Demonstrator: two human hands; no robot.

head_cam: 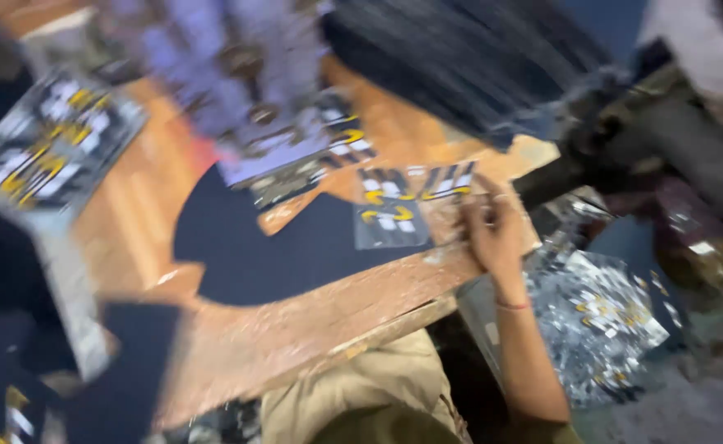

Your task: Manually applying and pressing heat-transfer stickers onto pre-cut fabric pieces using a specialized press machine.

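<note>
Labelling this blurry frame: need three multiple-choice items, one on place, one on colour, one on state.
1. Where does the right hand rest?
A. on the wooden table's right edge
B. on the floor
C. on the dark fabric

2. What colours are the marks on the small patches by that hand?
A. red and green
B. yellow and white
C. blue only

3. How does the dark cut sheet lie?
A. rolled up
B. hanging off a hook
C. flat on the wooden table

Answers: 1 A, the fingers sit at the board's right edge; 2 B, yellow and white shapes show on dark grounds; 3 C, it spreads flat on the wood.
</note>
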